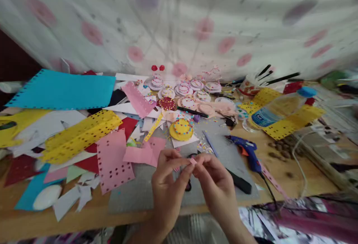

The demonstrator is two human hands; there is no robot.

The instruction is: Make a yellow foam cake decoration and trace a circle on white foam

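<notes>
The pink piece [192, 160] is over the grey mat [131, 195], near the front edge of the table [36, 228], the fingers of the left hand [169, 177] and right hand [214, 180] clamped on it; a blue glue gun [251, 156] lies toward the right edge.

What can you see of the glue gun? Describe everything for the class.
The glue gun has a blue, plastic-looking body with a pale marking and an orange trigger. It lies on its side, partly on the grey mat and partly on the wooden table, nozzle to the picture's left, handle angled nearer. A black cord leaves the handle. The right hand is nearby, not touching it.
</notes>
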